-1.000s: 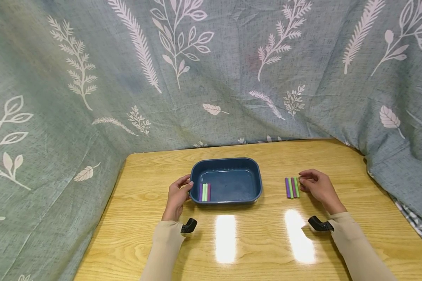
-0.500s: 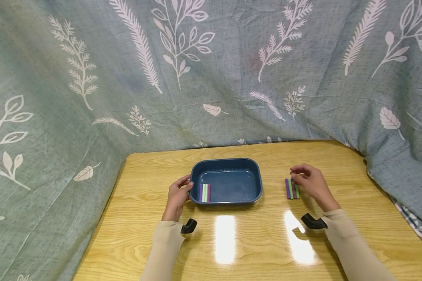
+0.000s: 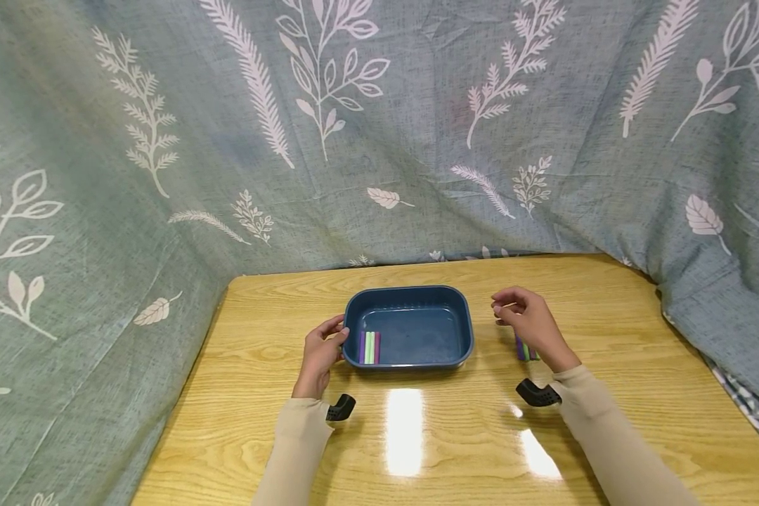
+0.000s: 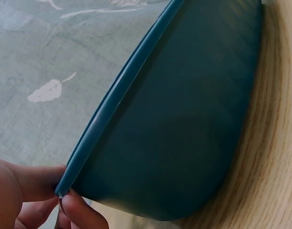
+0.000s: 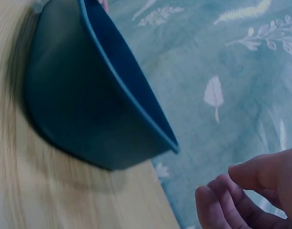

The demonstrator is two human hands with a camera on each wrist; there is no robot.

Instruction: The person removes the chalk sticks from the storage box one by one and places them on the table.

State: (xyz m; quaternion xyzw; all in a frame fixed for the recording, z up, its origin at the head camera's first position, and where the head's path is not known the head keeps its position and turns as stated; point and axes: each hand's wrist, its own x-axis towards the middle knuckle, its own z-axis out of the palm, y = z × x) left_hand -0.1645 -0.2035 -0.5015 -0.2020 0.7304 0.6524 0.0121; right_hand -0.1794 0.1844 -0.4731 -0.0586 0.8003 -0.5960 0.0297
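In the head view my left hand [image 3: 319, 355] pinches the left rim of a dark blue plastic tub [image 3: 417, 344]. The left wrist view shows thumb and fingers on either side of the rim [image 4: 100, 117]. Inside the tub, at its left end, coloured sticks [image 3: 370, 348] lie side by side: purple, light green and maroon. My right hand [image 3: 534, 327] hovers to the right of the tub with loosely bent fingers. Nothing shows between its thumb and fingertips in the right wrist view. Under it lies a second row of coloured sticks [image 3: 521, 349], partly hidden by the hand.
The wooden table [image 3: 278, 450] carries the tub and the loose sticks. A grey-green leaf-print cloth [image 3: 411, 232] hangs behind the table and along both sides. Two bright light reflections lie on the tabletop in front.
My right hand has moved left from the right side of the loose sticks, passing over them towards the tub. My left hand and the tub have stayed in place.
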